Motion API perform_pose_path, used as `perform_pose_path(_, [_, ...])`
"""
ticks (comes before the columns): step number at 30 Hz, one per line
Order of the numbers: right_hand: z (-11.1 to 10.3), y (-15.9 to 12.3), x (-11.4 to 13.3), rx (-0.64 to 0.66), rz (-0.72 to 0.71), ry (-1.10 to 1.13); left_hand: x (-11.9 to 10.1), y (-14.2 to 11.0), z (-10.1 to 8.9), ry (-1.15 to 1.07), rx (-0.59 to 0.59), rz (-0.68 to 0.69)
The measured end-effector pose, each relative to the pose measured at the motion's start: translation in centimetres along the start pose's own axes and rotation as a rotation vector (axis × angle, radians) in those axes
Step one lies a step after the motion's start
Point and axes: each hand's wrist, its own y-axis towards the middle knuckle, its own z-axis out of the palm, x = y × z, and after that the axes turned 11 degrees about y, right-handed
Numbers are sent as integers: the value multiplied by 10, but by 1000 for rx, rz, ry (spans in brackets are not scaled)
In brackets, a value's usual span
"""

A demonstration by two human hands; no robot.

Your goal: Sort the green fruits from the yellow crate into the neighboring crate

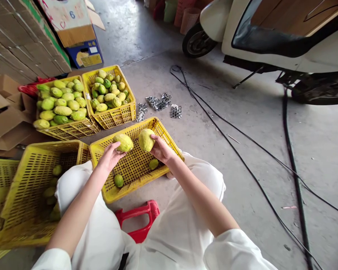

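Above a yellow plastic crate, my left hand is closed around the side of a yellow-green oval fruit. Another such fruit, a pale yellow one, is gripped by my right hand, the thumb on its edge. The two fruits are side by side with a small gap between them. Inside the perforated crate lie a small green fruit at the near left and a yellowish-green fruit at the right. The crate sits on the floor in front of my knees.
Two yellow crates full of fruit stand beyond. At left is a deep crate with several fruits. A red stool is between my legs. Patterned packets, black cables and a scooter occupy the floor.
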Motion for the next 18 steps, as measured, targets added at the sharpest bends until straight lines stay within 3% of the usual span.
perform_pose_path(8, [3,-5,3,-4,0,-5,-7,-6,8,-28,-35,-39])
perform_pose_path(18, [3,-5,2,1,27,-31,-3,-3,5,-57,-22,2])
